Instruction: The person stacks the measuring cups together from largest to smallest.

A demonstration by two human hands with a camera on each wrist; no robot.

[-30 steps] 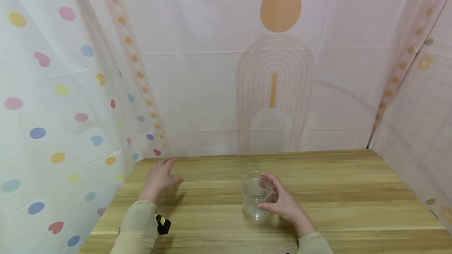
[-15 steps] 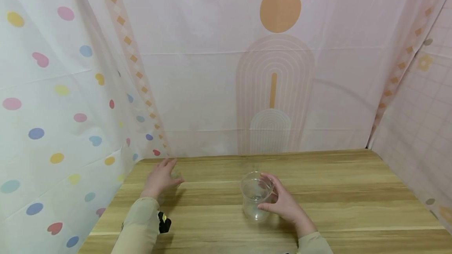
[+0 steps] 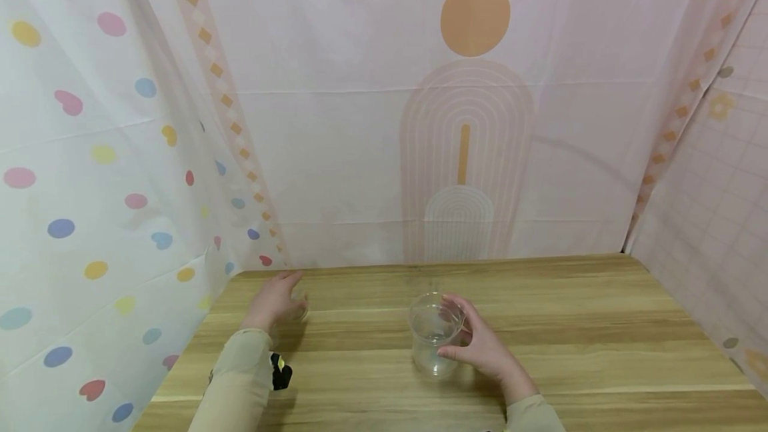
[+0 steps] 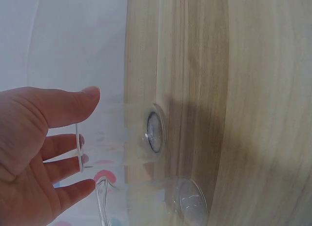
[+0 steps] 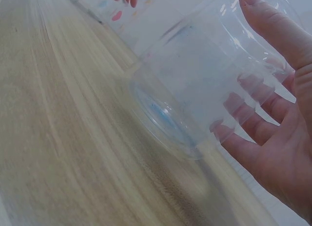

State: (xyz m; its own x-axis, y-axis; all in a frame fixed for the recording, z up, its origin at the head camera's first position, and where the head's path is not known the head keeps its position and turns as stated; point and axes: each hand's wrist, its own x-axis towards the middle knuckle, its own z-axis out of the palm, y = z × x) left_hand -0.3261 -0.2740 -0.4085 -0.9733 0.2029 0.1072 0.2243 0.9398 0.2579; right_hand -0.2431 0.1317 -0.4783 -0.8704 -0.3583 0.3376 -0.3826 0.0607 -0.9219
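Note:
My right hand [image 3: 483, 345] holds a wide clear cup [image 3: 427, 352] by its right side, thumb in front and fingers behind. In the right wrist view the fingers show through the wall of this cup [image 5: 185, 80], its base low over the wood. At the table's left back, my left hand [image 3: 273, 302] is at a slim clear glass [image 4: 155, 131], its thumb on one side and fingertips showing through the glass below the rim. Beside it stands a second clear vessel [image 4: 192, 201] with a lip like a spout; a fingertip is right at that lip. The left hand mostly hides both in the head view.
The wooden table [image 3: 570, 325] reaches back to a pale hanging cloth [image 3: 336, 159] with arch patterns. A dotted cloth [image 3: 120, 232] hangs along the left side, and a checked cloth [image 3: 714, 232] along the right.
My left thumb has drawn in toward the fingers at the slim glass, and the left forearm has shifted slightly. The right hand and its wide cup have stayed in place.

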